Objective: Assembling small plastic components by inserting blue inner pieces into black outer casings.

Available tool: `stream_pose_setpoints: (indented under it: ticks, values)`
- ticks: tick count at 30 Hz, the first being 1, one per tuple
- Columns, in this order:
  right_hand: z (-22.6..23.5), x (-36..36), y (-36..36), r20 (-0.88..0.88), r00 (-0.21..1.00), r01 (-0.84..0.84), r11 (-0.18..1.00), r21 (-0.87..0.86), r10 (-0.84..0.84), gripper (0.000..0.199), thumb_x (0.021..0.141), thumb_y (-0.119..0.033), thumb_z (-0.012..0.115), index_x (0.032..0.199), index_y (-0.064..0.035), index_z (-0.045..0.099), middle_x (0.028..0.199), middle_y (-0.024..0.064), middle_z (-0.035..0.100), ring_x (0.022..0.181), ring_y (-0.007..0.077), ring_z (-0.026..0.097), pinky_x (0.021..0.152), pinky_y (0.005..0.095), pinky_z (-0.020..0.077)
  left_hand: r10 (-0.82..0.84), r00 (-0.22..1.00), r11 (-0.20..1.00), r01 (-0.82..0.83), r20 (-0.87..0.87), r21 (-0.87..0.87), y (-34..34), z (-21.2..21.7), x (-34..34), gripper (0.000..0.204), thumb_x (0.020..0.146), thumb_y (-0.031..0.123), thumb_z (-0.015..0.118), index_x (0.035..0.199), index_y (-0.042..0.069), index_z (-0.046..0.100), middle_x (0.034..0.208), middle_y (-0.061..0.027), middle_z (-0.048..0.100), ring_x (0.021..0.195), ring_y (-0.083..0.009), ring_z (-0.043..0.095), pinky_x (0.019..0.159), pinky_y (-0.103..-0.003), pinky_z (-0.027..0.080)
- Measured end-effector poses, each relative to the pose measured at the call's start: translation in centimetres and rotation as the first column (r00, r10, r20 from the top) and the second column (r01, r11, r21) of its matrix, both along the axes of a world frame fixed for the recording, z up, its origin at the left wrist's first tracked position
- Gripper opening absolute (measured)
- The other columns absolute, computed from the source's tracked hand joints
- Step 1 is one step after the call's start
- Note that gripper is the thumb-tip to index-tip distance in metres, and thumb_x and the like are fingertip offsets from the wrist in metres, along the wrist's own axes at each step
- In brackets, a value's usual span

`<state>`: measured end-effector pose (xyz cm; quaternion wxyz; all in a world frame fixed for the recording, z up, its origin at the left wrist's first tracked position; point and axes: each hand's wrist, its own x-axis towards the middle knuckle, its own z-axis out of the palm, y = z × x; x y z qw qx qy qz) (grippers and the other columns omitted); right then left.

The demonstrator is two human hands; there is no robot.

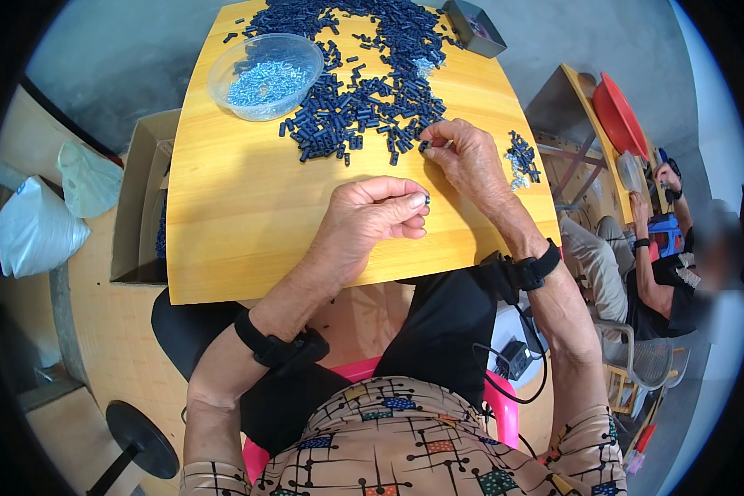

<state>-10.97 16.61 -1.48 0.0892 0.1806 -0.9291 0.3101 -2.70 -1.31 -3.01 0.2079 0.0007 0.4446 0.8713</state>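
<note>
My left hand (370,217) is closed in a pinch above the near part of the yellow table (248,223). A small dark piece (427,199) shows at the tips of its thumb and forefinger. Farther up and to the right, my right hand (469,157) pinches a small black plastic piece (424,146) at the edge of the pile. That pile of short black plastic pieces (339,116) spreads over the far half of the table. At its left stands a clear round bowl (223,91) holding small silvery metal parts (269,83).
A small heap of black and silvery parts (521,159) lies near the table's right edge. A dark open box (475,29) stands at the far right corner. Left of the table are a cardboard box (132,207) and white bags (37,227). Another person (657,281) sits at right.
</note>
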Motion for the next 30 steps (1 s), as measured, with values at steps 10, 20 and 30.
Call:
stream_pose_setpoints:
  ticks: [10,20,30]
  values:
    - [0.5,0.2,-1.4,0.085,0.996,-0.013,0.998,-0.054,0.018,0.016,0.071,-0.003,0.067,0.087,-0.0032,0.066,0.077,0.0131,0.063,0.070,0.0268,0.061,0.066,0.0340,0.0485,-0.008,0.995,1.000,0.005,-0.102,-0.031,0.4,-0.1,0.6,0.019,0.085,0.010,0.062,0.098,-0.004,0.063,0.083,-0.0091,0.065,0.071,-0.0136,0.063,0.067,-0.026,0.054]
    - [1.3,-1.6,-4.8,0.107,0.984,-0.141,0.989,-0.037,0.144,0.012,0.073,-0.004,0.065,0.085,-0.0024,0.066,0.080,0.0137,0.064,0.074,0.0276,0.062,0.068,0.0341,0.0488,-0.029,0.988,0.998,0.021,-0.151,-0.056,0.1,0.2,0.6,0.021,0.085,0.012,0.063,0.098,-0.005,0.063,0.083,-0.0087,0.064,0.070,-0.0126,0.063,0.067,-0.025,0.053]
    - [1.4,-1.7,-8.4,0.114,0.961,-0.255,0.966,0.030,0.250,0.012,0.072,-0.006,0.067,0.084,-0.0037,0.067,0.079,0.0138,0.062,0.074,0.0289,0.061,0.068,0.0360,0.0483,-0.031,0.989,0.998,0.023,-0.145,-0.054,-0.8,1.1,0.8,0.020,0.085,0.011,0.063,0.098,-0.004,0.063,0.082,-0.0083,0.065,0.070,-0.0115,0.062,0.066,-0.024,0.052]
